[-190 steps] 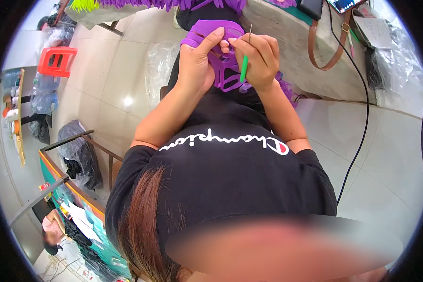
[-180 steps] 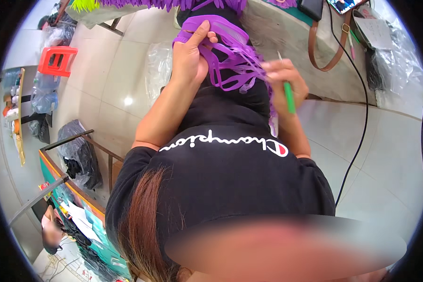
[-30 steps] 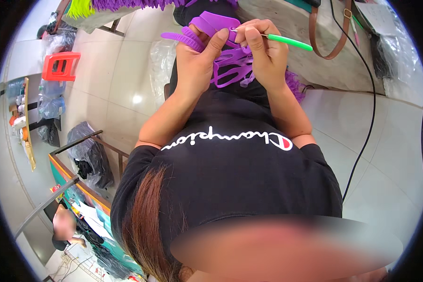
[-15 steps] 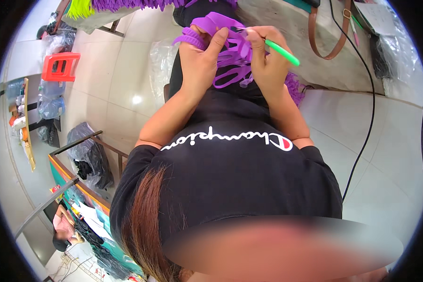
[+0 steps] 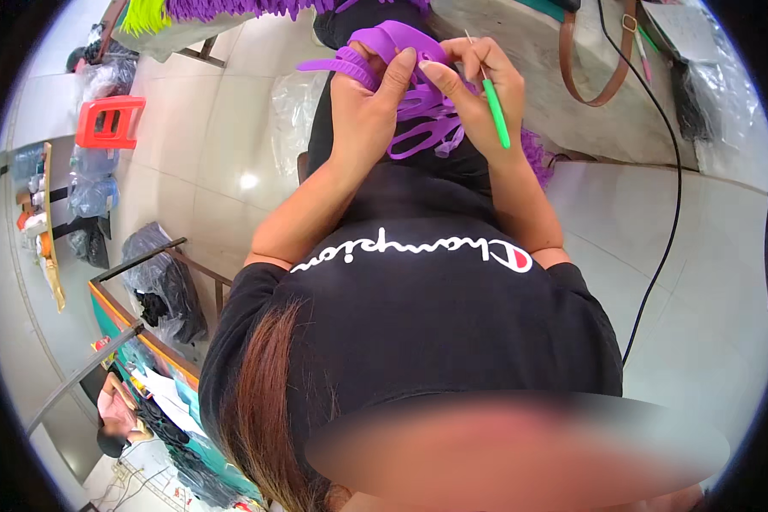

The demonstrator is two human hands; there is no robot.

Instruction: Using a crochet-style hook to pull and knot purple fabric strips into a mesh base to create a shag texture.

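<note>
My left hand (image 5: 360,115) is closed round a purple rubber strap (image 5: 408,36), its thumb pressed on the band. One ridged end of the strap curls out past the left fingers. Close beside it, my right hand (image 5: 476,119) holds a green-handled awl (image 5: 496,113) between its fingers. The thin metal shaft points up and away from the strap, apart from it. My right thumb and fingertip meet at the strap's edge. Looped purple rubber pieces (image 5: 427,132) hang below both hands over my lap; whether they join the strap I cannot tell.
Purple strips (image 5: 230,7) and a lime bundle (image 5: 145,15) lie on a covered surface ahead. A brown belt-like strap (image 5: 569,68) and black cable (image 5: 678,162) hang at right. Left are a clear plastic bag (image 5: 297,111), a red stool (image 5: 111,121) and another person (image 5: 115,410).
The awl has swung from lying across, tip by the strap, to standing with its tip up and away. My right thumb has come in against the strap; the strap's ridged end now sticks out further left.
</note>
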